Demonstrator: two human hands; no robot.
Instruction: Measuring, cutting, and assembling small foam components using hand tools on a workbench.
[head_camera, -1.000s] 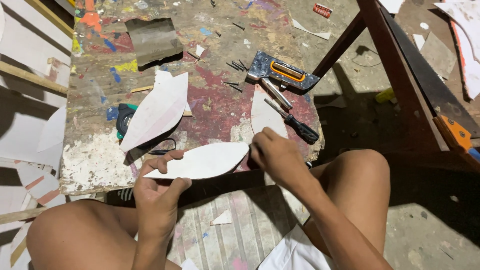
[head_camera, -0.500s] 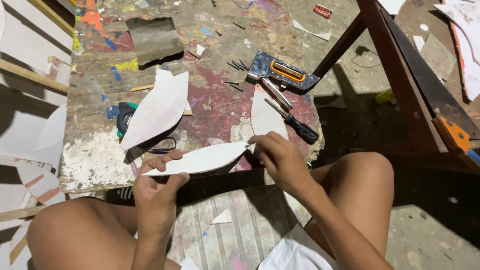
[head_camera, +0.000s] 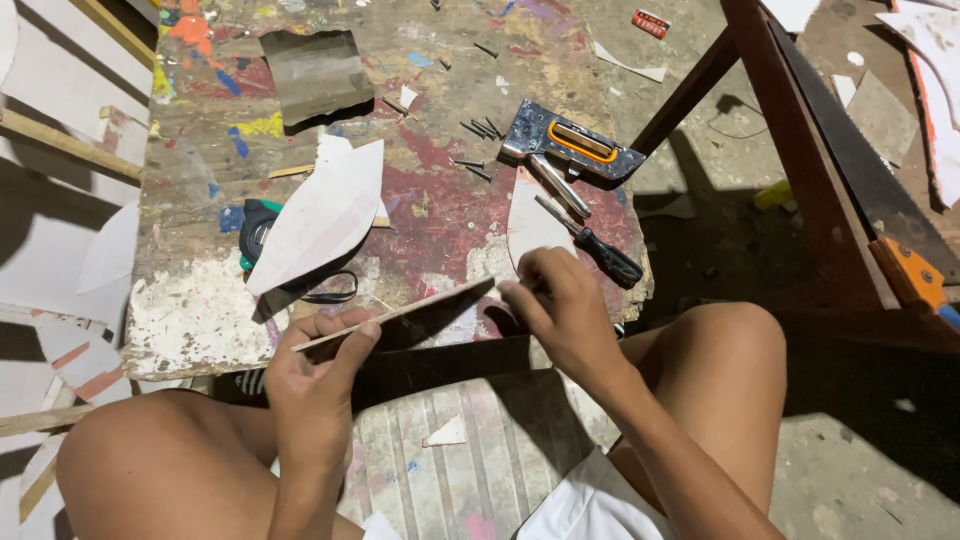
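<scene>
Paint-spattered wooden table fills the far half of the view; its near edge lies just beyond the person's bare knees.

Dark wooden frame stands to the right, a saw with an orange handle leaning on it.

White leaf-shaped cutout lies on the table at left, partly covering a tape measure.

A second white cutout lies right of centre, far of the right hand.

Thin white board piece, seen nearly edge-on, is held over the table's near edge, tilted up toward the right.

Left hand grasps its left end, fingers curled over the top edge.

Right hand pinches its right end between thumb and fingertips.

Staple gun, grey with an orange grip, lies far right on the table.

Screwdriver, black-handled, lies just near of it, close to the right hand.

Loose nails scattered left of the staple gun.
</scene>
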